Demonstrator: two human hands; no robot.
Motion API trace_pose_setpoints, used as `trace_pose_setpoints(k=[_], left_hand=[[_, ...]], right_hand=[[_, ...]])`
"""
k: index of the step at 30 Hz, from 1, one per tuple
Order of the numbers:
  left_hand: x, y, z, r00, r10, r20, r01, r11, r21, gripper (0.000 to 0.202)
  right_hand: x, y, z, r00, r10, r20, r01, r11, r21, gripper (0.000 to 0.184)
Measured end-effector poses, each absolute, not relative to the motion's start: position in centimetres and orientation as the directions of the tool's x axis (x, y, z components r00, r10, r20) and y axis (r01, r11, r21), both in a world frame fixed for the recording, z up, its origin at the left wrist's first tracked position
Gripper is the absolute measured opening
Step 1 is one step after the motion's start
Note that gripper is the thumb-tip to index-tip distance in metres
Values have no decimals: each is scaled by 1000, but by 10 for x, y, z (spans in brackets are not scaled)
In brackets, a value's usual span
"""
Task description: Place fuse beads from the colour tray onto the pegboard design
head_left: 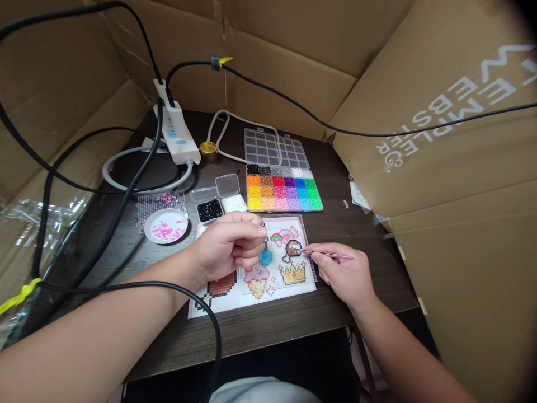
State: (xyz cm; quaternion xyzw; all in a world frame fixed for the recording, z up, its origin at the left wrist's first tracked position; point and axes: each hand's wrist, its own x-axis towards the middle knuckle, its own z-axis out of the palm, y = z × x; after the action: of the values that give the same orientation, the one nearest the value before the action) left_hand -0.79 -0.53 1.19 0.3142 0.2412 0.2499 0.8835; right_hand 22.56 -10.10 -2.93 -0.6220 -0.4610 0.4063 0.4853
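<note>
My right hand (346, 274) grips pink metal tweezers (331, 254), their tip at a brown and black bead figure (293, 249) on a clear pegboard (309, 246). Under the board lies a printed pattern sheet (235, 307) with a crown, an ice cream and a rainbow. Over the sheet's left half hovers my left hand (229, 243), its fingers curled in; whatever they hold, if anything, is hidden. Behind that hand stand a small box of black beads (210, 210) and one of white beads (234, 204), both with lids up.
A bead case (285, 190) with many colours lies at the back, its lid (277, 146) folded open. To the left are a white dish (165, 226) of pink beads and another pegboard (145, 204). A power strip (178, 131), black cables (126, 196) and cardboard walls (285, 73) surround the desk.
</note>
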Motion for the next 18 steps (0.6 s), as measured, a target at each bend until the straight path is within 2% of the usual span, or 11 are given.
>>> trace_pose_setpoints(k=[8,18], left_hand=[[-7,-4,12,769,587,-251,-288,670,685,41],[-7,-5,11,767,593,-247,-286,659,696,41]], right_hand=[[226,-100,-29,252,968,-16,201,-69,-977,11],[225,-101,-31,259,965,-41,185,-92,-978,12]])
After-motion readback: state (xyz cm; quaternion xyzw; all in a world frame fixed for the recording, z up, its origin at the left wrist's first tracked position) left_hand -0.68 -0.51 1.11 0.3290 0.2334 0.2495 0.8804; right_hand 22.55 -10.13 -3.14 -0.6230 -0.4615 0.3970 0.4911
